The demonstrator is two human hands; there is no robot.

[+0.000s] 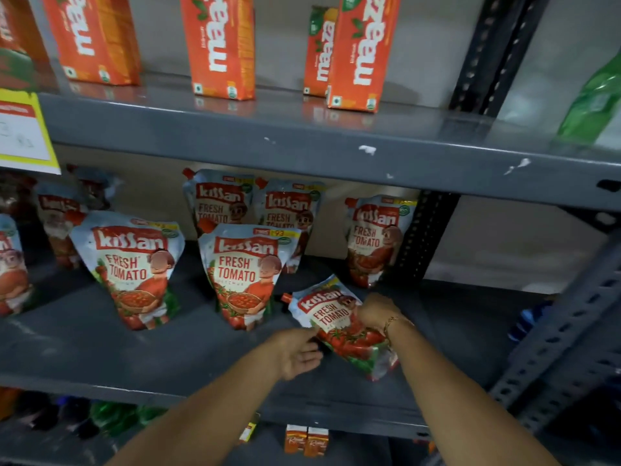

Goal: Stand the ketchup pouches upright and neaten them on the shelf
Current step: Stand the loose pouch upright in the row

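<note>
Grey metal shelf [100, 348] in the middle of the rack, and one ketchup pouch [339, 326] is lying flat on it toward the right, tilted with its red cap pointing up-left and its base toward the front edge; the right hand [376, 311] is clamped over the pouch's right edge, fingers curled onto the print, a thin bracelet [391, 322] on that wrist; the left hand [297, 353] sits at the pouch's lower-left edge, fingers loosely spread and touching or just beside it, can't tell if it's actually gripping anything. Rest of the pouches are already upright: one front pouch [129, 267] at left, a centre pouch [247, 274] just beside the lying one, two more behind it against the back wall, and a right-hand pouch [374, 240] leaning near the perforated upright [423, 237]; a few blurry ones off at the far left too. Up on the shelf above, orange juice cartons [218, 45] stand in a row; yellow price tag [23, 129] hangs at the left edge; green bottle [591, 102] at far right.
</note>
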